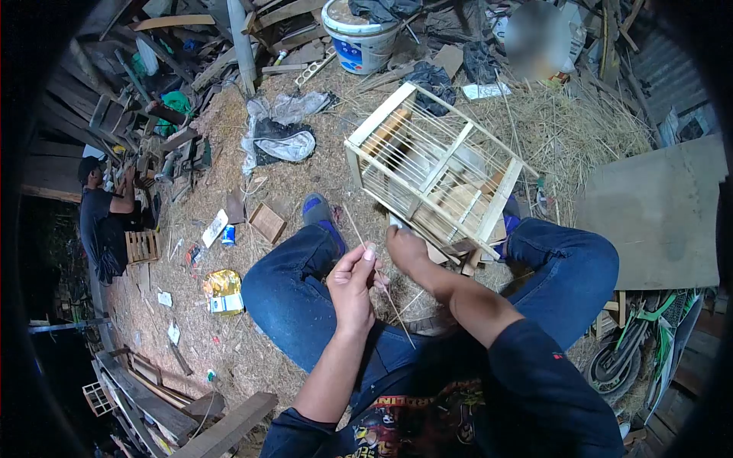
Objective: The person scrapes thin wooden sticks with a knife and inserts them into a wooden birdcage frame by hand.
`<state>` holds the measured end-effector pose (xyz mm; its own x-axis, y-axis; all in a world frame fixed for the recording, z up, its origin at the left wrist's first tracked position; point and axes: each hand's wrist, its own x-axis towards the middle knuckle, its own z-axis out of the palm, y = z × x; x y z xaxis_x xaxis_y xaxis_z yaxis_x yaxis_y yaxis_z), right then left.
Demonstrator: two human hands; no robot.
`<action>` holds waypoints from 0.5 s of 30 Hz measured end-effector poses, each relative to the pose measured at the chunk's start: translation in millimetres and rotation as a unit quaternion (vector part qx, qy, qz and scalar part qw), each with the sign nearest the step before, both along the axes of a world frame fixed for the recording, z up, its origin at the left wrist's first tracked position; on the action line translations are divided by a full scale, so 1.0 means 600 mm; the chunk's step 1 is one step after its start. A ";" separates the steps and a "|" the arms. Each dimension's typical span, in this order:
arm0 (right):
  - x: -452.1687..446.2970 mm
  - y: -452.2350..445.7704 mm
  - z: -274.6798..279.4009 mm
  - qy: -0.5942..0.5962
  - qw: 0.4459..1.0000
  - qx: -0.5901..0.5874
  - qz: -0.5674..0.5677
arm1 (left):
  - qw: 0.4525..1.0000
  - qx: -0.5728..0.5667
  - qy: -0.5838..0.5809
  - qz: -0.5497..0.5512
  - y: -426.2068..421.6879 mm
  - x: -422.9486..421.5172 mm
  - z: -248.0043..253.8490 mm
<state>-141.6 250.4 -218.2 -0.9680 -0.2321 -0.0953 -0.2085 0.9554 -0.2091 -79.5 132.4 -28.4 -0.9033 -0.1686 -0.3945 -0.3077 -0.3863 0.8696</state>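
Observation:
My left hand (354,288) is closed, pinching a thin bamboo stick (353,224) between thumb and fingers. The stick slants from above the hand down toward my lap. Close beside it, my right hand (407,249) is closed at the near lower edge of a wooden cage (446,159). A small whitish piece (395,220) shows at its fingers, but I cannot tell what it is. The cage has a pale frame and many thin bars, and stands tilted in the view between my legs. Wood pieces (472,262) lie by its near side.
Straw and shavings cover the ground (305,198). A small wooden box (267,222), a blue can (228,234) and a yellow bag (222,284) lie left. A white bucket (363,46) stands behind. A flat board (657,210) and a bike (615,359) are right. Another person (103,214) works far left.

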 end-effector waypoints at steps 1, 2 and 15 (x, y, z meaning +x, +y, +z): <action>-0.002 0.006 0.055 -0.085 0.995 -0.045 0.020 | 1.000 0.002 0.003 -0.002 0.000 -0.006 0.001; -0.004 0.016 0.095 -0.168 0.981 -0.088 0.039 | 1.000 -0.010 0.009 -0.004 -0.002 -0.013 0.002; -0.021 0.254 0.401 -0.117 0.855 -0.504 -0.035 | 0.995 0.007 0.097 -0.003 0.165 -0.147 0.058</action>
